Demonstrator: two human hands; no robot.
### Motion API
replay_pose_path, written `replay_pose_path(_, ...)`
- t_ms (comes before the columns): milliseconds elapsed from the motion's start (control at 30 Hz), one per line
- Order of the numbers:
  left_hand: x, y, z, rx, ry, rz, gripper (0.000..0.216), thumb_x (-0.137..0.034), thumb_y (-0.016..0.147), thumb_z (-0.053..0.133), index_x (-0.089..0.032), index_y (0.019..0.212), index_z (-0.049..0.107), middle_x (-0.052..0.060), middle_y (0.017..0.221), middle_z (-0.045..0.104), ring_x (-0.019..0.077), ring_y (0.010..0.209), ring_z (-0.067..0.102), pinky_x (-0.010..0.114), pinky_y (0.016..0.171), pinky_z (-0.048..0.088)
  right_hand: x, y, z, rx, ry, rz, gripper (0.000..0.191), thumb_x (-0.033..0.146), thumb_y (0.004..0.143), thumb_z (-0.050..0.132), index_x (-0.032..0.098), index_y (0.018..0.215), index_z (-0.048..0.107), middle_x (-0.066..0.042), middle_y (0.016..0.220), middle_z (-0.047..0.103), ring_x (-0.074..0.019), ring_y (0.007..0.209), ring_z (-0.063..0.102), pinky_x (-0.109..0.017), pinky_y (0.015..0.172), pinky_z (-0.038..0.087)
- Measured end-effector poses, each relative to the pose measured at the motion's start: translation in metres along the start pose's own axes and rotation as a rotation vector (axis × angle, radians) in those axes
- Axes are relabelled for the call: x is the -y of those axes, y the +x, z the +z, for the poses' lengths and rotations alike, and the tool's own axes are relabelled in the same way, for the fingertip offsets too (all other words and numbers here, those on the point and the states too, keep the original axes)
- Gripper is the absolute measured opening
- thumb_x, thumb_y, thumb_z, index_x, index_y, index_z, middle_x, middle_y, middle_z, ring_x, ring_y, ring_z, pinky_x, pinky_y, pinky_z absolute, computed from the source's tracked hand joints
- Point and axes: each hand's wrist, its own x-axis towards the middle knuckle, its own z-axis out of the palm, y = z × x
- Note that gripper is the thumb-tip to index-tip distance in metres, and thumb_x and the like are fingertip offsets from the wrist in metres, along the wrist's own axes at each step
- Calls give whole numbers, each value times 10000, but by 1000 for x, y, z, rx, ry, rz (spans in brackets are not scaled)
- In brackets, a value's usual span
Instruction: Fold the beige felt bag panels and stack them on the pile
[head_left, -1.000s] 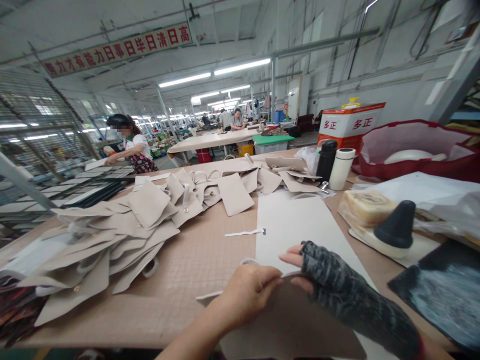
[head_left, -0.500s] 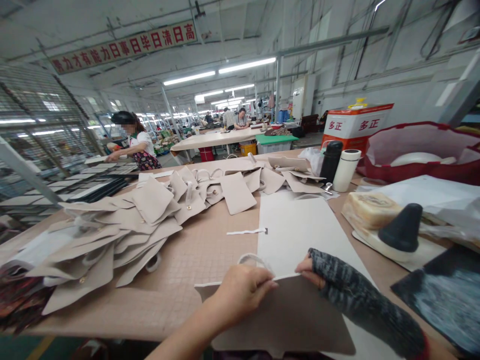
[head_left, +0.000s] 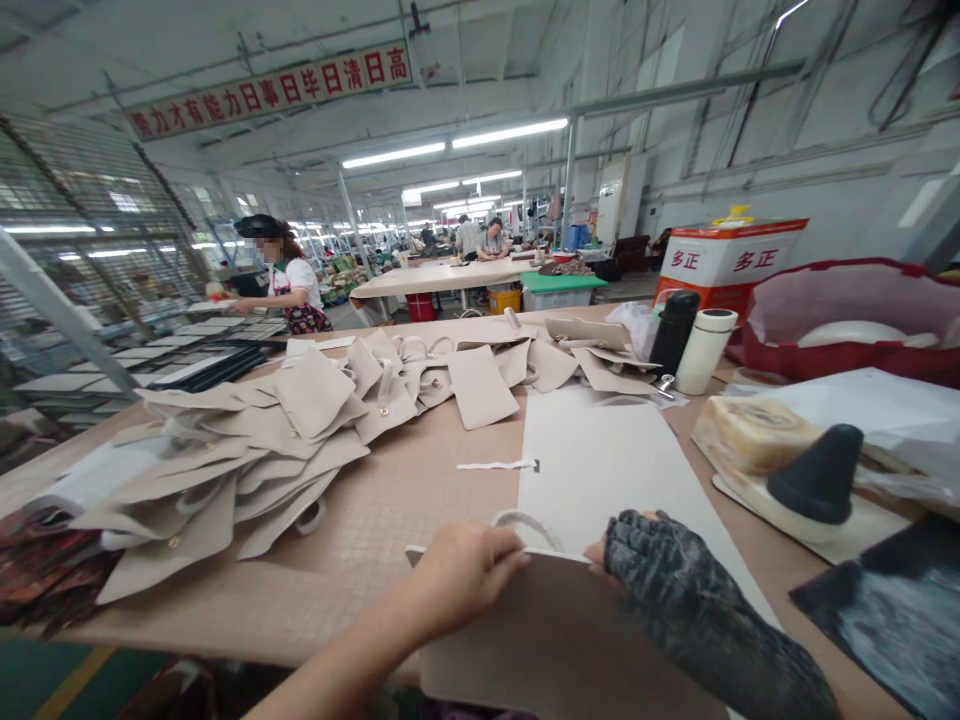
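Observation:
A beige leather-like bag panel (head_left: 555,640) hangs at the near table edge, its lower part cut off by the frame. Along its top edge, my left hand (head_left: 469,575) pinches the panel between thumb and fingers. My right hand (head_left: 626,550), in a dark grey knitted fingerless sleeve, grips the same edge farther right; its fingers are partly hidden. Behind the edge, between my hands, a pale strap loop (head_left: 529,522) stands up. Beyond lies a large white sheet (head_left: 600,450), with a thin white strip (head_left: 495,465) by its left side.
Similar beige panels (head_left: 300,440) with loops and small brass fittings are heaped at left and along the back. On the right are a black bottle (head_left: 675,335), a white bottle (head_left: 705,350), a black cone-shaped object (head_left: 817,475) and a red bag (head_left: 862,330). A co-worker (head_left: 296,285) stands far left.
My left hand has slid a little left along the panel's top edge, and my right hand has tilted over it. The camera view has shifted slightly. Both hands keep hold of the panel.

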Motion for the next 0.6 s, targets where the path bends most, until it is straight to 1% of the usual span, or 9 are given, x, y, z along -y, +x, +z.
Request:
replay_pose_path(100,17,-9,-9,9,-66,-88,229,-263,891,491,-200,836,705,15,748,708,152,691,627,187,581,378,-5,-4,-3,-30,-106,-42,296,172,850,383,225,743,653,-60,632,640,-219,610,598,-365,614,460)
replay_pose_path(200,26,-16,-13,-10,-97,-103,223,-250,891,493,-200,878,710,18,795,722,157,744,642,189,624,400,-13,-12,-2,4,-78,25,304,214,879,382,235,759,660,-50,665,669,-197,639,627,-303,584,468)
replay_pose_path(267,27,-18,-13,-41,-74,-86,228,-241,897,483,-201,908,708,26,825,728,167,778,650,201,657,412,-16,-15,0,15,-65,60,307,242,893,378,237,804,672,-51,716,697,-184,660,646,-277,592,487)
replay_pose_path(333,24,-18,-11,-66,-28,-58,233,-243,902,476,-200,931,703,40,854,730,182,803,655,217,678,419,-12,-14,4,-7,-75,52,313,275,907,367,224,907,676,-59,760,712,-181,652,651,-275,599,502)
replay_pose_path(400,18,-17,-9,-64,8,-18,242,-250,907,467,-194,931,700,51,858,729,193,806,656,230,681,422,-1,-7,10,-25,-106,19,346,318,920,349,202,1001,665,-78,774,711,-193,645,649,-290,591,506)
replay_pose_path(433,14,-15,-8,-53,18,3,246,-253,908,463,-189,923,700,55,854,727,197,803,655,236,680,423,6,-1,13,-23,-123,0,364,342,925,341,196,1013,663,-84,763,707,-200,645,647,-297,587,504)
replay_pose_path(467,12,-14,-8,-40,18,20,249,-254,907,460,-185,917,700,60,853,725,201,801,652,240,681,425,15,5,16,-16,-133,-20,377,364,930,336,198,988,670,-86,740,700,-205,640,643,-300,581,501)
replay_pose_path(533,9,-11,-7,-26,-14,33,254,-252,903,456,-175,911,698,70,861,719,210,806,645,254,692,427,29,17,22,-31,-115,-38,418,386,940,315,206,851,681,-80,674,682,-202,605,630,-296,552,490)
replay_pose_path(600,11,-10,-7,-37,-116,23,253,-250,891,458,-167,894,696,73,863,711,212,817,632,270,717,427,39,26,24,-41,-5,-7,473,410,947,291,215,714,653,-63,615,662,-183,543,607,-281,510,476)
